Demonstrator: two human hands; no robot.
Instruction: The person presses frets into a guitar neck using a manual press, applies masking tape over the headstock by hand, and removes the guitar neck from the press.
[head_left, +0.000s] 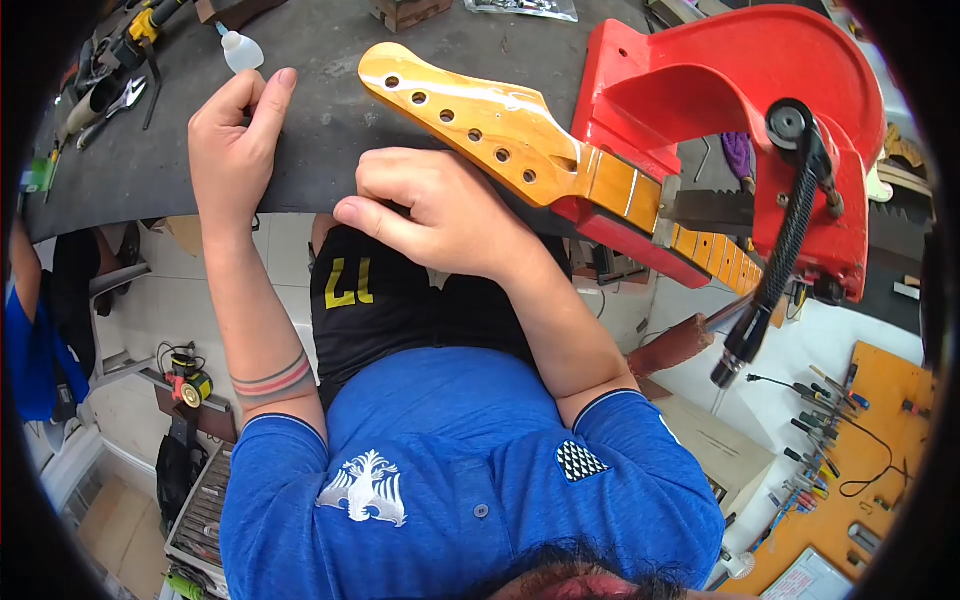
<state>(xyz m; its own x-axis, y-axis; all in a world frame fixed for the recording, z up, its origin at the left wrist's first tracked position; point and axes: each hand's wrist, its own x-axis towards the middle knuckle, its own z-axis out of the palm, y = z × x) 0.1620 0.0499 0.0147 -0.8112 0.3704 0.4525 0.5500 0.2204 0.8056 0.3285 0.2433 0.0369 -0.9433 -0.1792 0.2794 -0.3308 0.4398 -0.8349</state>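
Observation:
A glossy amber guitar neck [465, 118] lies with its headstock toward me, and several tuner holes run along it. Its fretted part passes through a red cast-metal press [640, 95] with a black lever handle [785, 260]. My right hand [430, 210] is curled at the bench edge, just below the headstock; whether it touches the wood I cannot tell. Over the bench edge on the left is my left hand [240, 140], fingers curled and thumb stretched up. The insides of both hands are hidden. A small translucent squeeze bottle [241, 51] is just beyond the left hand.
The dark bench top [320, 125] carries an adjustable wrench [125, 97], a wooden block [410, 12] and a plastic bag of metal parts [525, 8]. At the right, several screwdrivers lie by an orange board [850, 470]. Another person's blue clothing [45, 350] shows far left.

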